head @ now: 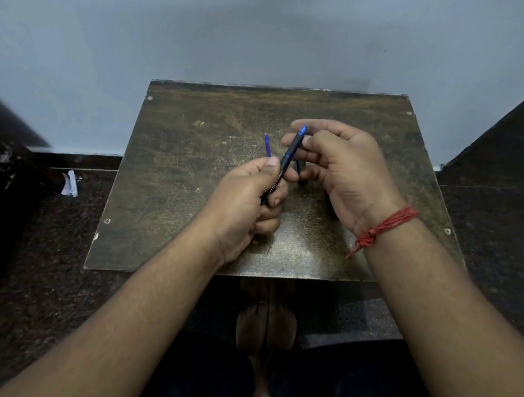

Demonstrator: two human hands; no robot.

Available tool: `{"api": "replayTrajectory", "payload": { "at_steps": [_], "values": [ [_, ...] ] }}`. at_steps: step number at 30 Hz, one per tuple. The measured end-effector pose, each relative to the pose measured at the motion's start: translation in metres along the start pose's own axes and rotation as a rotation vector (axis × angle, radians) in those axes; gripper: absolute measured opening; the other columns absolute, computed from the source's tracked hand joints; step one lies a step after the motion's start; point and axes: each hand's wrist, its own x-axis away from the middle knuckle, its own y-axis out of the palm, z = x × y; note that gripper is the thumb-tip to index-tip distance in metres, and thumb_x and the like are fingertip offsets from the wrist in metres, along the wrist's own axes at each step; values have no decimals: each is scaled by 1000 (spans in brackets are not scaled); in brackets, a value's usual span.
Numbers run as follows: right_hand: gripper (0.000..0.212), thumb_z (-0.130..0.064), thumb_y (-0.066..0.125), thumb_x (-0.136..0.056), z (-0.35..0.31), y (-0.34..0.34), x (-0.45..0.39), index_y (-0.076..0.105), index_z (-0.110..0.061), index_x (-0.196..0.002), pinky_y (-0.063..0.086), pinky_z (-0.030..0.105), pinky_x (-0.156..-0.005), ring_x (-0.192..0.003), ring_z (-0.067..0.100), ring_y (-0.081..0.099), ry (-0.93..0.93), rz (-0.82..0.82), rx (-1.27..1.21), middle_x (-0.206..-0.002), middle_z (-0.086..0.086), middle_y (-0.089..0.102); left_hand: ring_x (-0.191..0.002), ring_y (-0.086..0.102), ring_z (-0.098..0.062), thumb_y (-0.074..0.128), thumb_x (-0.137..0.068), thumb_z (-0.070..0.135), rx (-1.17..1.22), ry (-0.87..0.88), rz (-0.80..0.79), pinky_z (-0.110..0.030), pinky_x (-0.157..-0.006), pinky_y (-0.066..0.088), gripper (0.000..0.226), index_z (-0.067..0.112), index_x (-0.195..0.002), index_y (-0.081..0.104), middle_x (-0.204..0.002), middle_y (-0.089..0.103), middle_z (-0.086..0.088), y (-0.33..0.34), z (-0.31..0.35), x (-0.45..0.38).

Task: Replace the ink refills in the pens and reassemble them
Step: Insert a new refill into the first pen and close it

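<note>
A dark pen with a blue tip points up and away over the small worn table. My left hand is closed around its lower barrel. My right hand pinches its upper grip section between thumb and fingers. A thin blue ink refill sticks up from behind my left thumb; what holds it is hidden. Another dark pen part shows under my right fingers, mostly covered.
The table stands against a pale wall. Dark floor surrounds it, with a crumpled paper scrap at the left. My bare feet rest under the near table edge.
</note>
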Motion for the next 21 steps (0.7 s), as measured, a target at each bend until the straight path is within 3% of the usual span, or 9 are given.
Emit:
{"api": "replayTrajectory", "payload": {
  "at_steps": [3,7,9,11,14,16,18,21],
  "values": [
    [10,-14,67,-91,3,-2,-2,69,-9,-99,44,26,-53,-77,24,64,-9,21,29,-90,12,73,-35,21,-2,37,-107,25,0,-4,0,-12,-36,17,29,8,-93,56,-53,38,2,0,0,0],
    [13,-26,76,-86,8,-3,-4,66,-19,-81,41,23,-47,-79,33,64,-18,34,97,-78,6,69,-35,21,-2,37,-107,25,-8,-2,1,-13,-35,17,29,7,-93,56,-53,38,2,0,1,1],
    [7,-21,75,-85,8,-3,-5,70,-19,-80,51,34,-55,-80,32,64,-17,36,86,-76,4,71,-35,21,-2,37,-107,25,-5,-1,3,-13,-35,17,29,7,-93,56,-53,38,2,0,1,1],
    [7,-14,68,-86,6,-3,-5,74,-16,-85,52,45,-71,-79,25,64,-21,29,65,-82,5,75,-35,21,-2,37,-107,25,1,-1,3,-12,-35,17,29,7,-92,55,-53,38,2,0,1,1],
    [21,-1,55,-91,3,-2,-3,73,-9,-99,49,35,-67,-82,21,67,-5,19,33,-93,10,78,-35,21,-2,37,-107,25,2,-1,-3,-12,-35,18,29,7,-92,55,-53,38,2,0,0,0],
    [19,-3,56,-92,2,-2,-2,70,-8,-104,48,30,-63,-82,21,67,11,14,14,-97,12,78,-35,21,-2,36,-107,24,0,-1,-3,-12,-35,18,29,7,-93,55,-53,38,2,0,0,0],
    [8,-16,65,-93,4,-2,-3,69,-11,-99,47,29,-60,-79,21,66,12,16,41,-94,12,76,-36,21,-2,37,-107,24,-6,2,-3,-13,-35,17,29,7,-93,55,-54,38,2,0,0,0],
    [15,-27,76,-88,9,-3,-4,64,-16,-86,43,24,-51,-70,19,61,-15,23,98,-81,7,68,-36,20,-3,37,-107,25,-13,0,-6,-12,-36,18,29,7,-94,56,-54,38,2,0,0,0]
  ]
}}
